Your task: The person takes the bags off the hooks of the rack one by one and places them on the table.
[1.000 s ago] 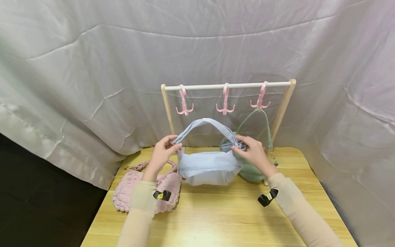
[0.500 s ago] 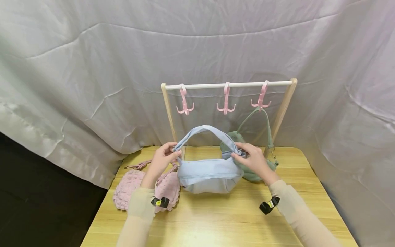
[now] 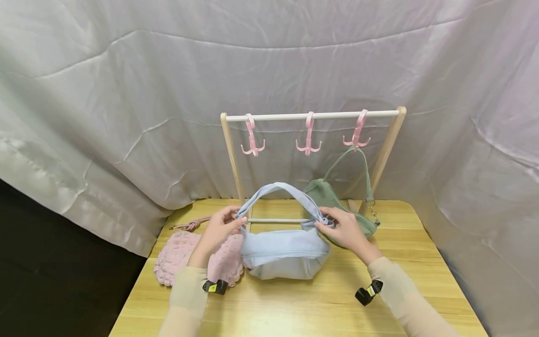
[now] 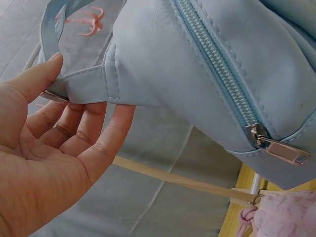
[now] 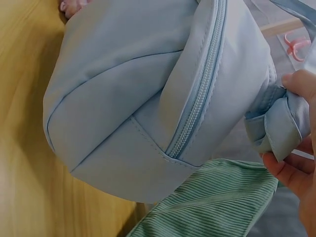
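Observation:
Between both hands a light blue handbag (image 3: pixel 286 252) is held by its strap, which arches upward. My left hand (image 3: pixel 221 227) pinches the strap's left end; in the left wrist view the thumb lies on top near a metal ring, with the fingers behind the strap base. At the knotted right end of the strap, my right hand (image 3: pixel 343 227) grips with thumb and fingers, clearest around the knot (image 5: pixel 281 126) in the right wrist view. A zipper (image 4: pixel 217 64) runs along the bag's top and looks closed. Whether the bag's bottom touches the table cannot be told.
Behind stands a rack with a white rail (image 3: pixel 278 117) and pink hooks (image 3: pixel 309 135). A green corduroy bag (image 3: pixel 324 194) hangs from the right hook, close behind my right hand. The pink bag (image 3: pixel 177 260) lies on the wooden table (image 3: pixel 294 309), partly under my left forearm.
Both hands have lowered the blue handbag and drawn it nearer, keeping their grips on the strap ends. More of the green bag and the rack's lower bar now shows.

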The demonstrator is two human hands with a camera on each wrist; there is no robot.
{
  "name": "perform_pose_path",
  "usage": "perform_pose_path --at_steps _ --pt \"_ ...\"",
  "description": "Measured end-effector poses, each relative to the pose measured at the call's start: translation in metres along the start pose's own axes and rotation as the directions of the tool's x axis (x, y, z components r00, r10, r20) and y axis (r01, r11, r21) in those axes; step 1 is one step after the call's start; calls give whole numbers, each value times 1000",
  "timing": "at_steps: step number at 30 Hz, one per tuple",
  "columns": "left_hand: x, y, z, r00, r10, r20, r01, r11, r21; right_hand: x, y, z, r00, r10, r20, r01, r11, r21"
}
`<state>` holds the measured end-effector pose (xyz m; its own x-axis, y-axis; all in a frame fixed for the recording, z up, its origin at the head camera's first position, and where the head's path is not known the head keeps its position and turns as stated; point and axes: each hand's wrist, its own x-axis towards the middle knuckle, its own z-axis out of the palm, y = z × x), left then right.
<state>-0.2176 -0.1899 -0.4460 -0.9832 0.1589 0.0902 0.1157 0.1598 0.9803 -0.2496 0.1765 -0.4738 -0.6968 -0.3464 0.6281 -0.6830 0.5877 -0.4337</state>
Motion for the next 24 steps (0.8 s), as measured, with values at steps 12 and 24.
perform_pose_path --at_steps 12,24 --pt "-9 -6 -1 999 -38 26 37 999 28 -10 -5 2 993 48 106 -53 998 39" --pt "-3 -23 2 995 -89 39 88 995 38 -17 5 13 971 139 195 -154 986 63"
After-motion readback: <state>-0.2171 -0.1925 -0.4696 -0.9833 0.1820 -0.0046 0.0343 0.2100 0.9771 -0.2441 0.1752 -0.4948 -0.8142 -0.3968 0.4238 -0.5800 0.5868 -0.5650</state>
